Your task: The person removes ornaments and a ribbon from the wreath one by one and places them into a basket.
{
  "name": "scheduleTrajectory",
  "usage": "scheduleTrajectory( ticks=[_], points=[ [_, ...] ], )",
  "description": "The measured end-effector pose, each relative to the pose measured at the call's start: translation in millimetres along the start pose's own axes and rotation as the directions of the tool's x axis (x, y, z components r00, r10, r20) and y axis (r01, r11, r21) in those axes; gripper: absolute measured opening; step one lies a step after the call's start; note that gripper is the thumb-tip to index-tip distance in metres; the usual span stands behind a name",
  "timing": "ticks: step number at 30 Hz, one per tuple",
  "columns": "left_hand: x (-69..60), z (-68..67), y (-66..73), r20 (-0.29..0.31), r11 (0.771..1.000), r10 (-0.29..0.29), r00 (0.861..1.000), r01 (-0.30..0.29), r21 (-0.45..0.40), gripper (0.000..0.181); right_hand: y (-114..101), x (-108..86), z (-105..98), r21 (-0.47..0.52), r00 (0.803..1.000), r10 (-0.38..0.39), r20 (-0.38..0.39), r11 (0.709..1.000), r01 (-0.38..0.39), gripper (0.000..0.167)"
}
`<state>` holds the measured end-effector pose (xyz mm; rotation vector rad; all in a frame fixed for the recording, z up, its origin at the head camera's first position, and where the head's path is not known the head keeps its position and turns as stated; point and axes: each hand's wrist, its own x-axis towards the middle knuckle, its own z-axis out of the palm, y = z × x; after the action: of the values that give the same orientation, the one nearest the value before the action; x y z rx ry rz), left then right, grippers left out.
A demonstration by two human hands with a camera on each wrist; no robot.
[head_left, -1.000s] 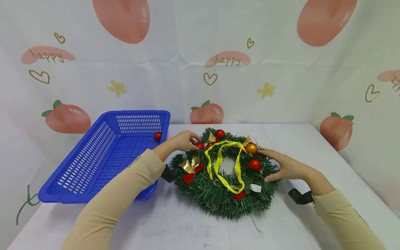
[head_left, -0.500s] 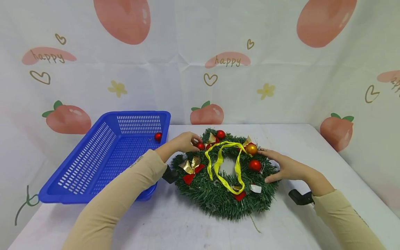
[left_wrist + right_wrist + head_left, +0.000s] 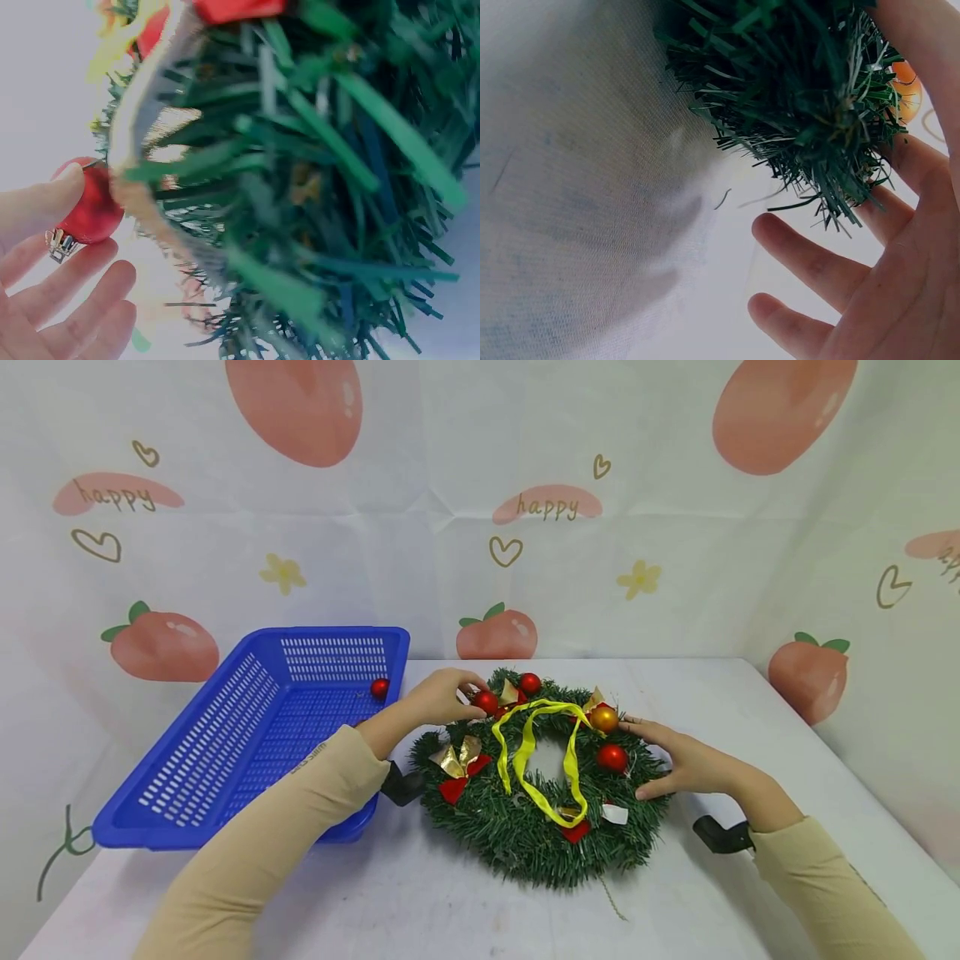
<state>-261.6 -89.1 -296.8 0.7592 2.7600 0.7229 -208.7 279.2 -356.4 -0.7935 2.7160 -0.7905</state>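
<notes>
A green tinsel wreath (image 3: 517, 843) lies on the table, with bows, baubles and a loose yellow ribbon (image 3: 501, 756) on it. My left hand (image 3: 438, 697) pinches a red bauble (image 3: 486, 702) between thumb and fingers at the wreath's upper left. In the left wrist view the bauble's silver cap (image 3: 61, 244) points down toward the palm. On the opposite side, my right hand (image 3: 693, 762) rests against the wreath's right edge with its fingers spread. Close to those fingertips sits an orange-gold bauble (image 3: 604, 719), and another red bauble (image 3: 612, 758) lies below it.
A blue perforated basket (image 3: 217, 837) stands at the left, partly behind my left forearm, with one red bauble (image 3: 379, 688) visible in it. A patterned cloth backdrop (image 3: 420, 552) hangs behind the white table (image 3: 420, 910).
My left hand has risen slightly, and the red bauble in its fingers has moved up and a little to the right. The right hand and the wreath stay put.
</notes>
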Motion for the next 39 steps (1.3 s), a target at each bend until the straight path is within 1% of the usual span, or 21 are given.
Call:
scheduleTrajectory(
  ticks=[5,8,11,14,21,25,29,32,39],
  points=[
    [-9.3,-6.6,3.6,-0.041,0.998,0.014,0.999,-0.017,-0.06,0.042,-0.1,0.0,0.4,0.006,1.0,0.003,0.001,1.0,-0.003,0.094],
    [-13.9,-9.6,4.8,-0.058,0.996,0.011,0.998,-0.016,-0.086,0.043,-0.9,-0.2,0.3,0.009,1.0,0.001,-0.002,1.0,-0.001,0.094],
    [-17.2,-11.4,5.4,-0.061,0.994,0.002,0.998,-0.008,-0.107,0.044,-1.6,-0.5,0.1,0.013,1.0,0.003,-0.002,1.0,-0.003,0.094],
    [-20.0,-12.8,5.8,-0.059,0.992,0.009,0.998,-0.017,-0.128,0.045,-1.8,-0.7,0.0,0.019,1.0,0.003,0.0,1.0,-0.003,0.094],
    [-25.7,-16.0,8.6,-0.07,0.991,0.04,0.997,-0.049,-0.127,0.045,-1.0,-0.9,0.4,0.023,1.0,-0.004,0.002,1.0,0.004,0.094],
    [-29.4,-18.0,10.8,-0.066,0.989,0.051,0.997,-0.059,-0.133,0.044,-0.9,-0.7,0.3,0.019,1.0,-0.009,0.0,1.0,0.009,0.094],
    [-33.4,-20.4,12.7,-0.061,0.99,0.048,0.997,-0.055,-0.133,0.044,-0.3,-0.3,0.1,0.016,1.0,-0.017,-0.003,1.0,0.017,0.093],
    [-36.9,-23.0,13.4,-0.075,0.99,0.039,0.996,-0.049,-0.129,0.045,0.5,-0.2,0.2,0.019,1.0,-0.019,-0.003,1.0,0.019,0.093],
    [-46.1,-30.5,10.9,-0.111,0.99,0.047,0.993,-0.061,-0.127,0.044,2.1,-0.6,1.0,0.021,1.0,-0.023,-0.001,0.999,0.023,0.093]
  ],
)
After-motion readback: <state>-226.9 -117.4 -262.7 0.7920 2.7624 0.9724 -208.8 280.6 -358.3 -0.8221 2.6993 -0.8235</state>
